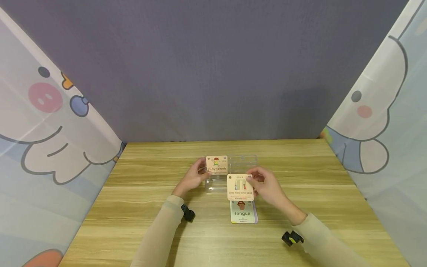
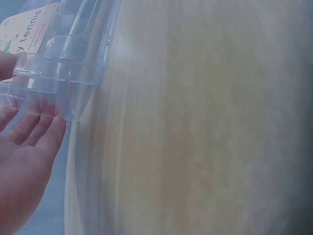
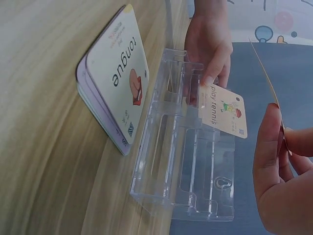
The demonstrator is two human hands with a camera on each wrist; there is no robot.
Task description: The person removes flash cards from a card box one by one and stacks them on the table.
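Observation:
A clear plastic card rack [image 1: 215, 183] with tiers stands on the table. My left hand [image 1: 193, 177] grips its left end, thumb at the front and fingers behind the side wall. The "play tennis" card [image 1: 217, 165] sits upright in the upper left part of the rack. With thumb and fingers my right hand [image 1: 269, 186] pinches the right edge of the "play hide-and-seek" card [image 1: 238, 188], held up in front of the rack's right half. In the right wrist view this card [image 3: 265, 73] is seen edge-on, apart from the rack.
Nearer me lies a stack of cards with the "tongue" card [image 1: 242, 215] on top, its upper part hidden in the head view. The wooden table [image 1: 140, 230] meets a dark grey wall [image 1: 213, 74] at the back. Cartoon-printed curtains [image 1: 20, 207] flank both sides.

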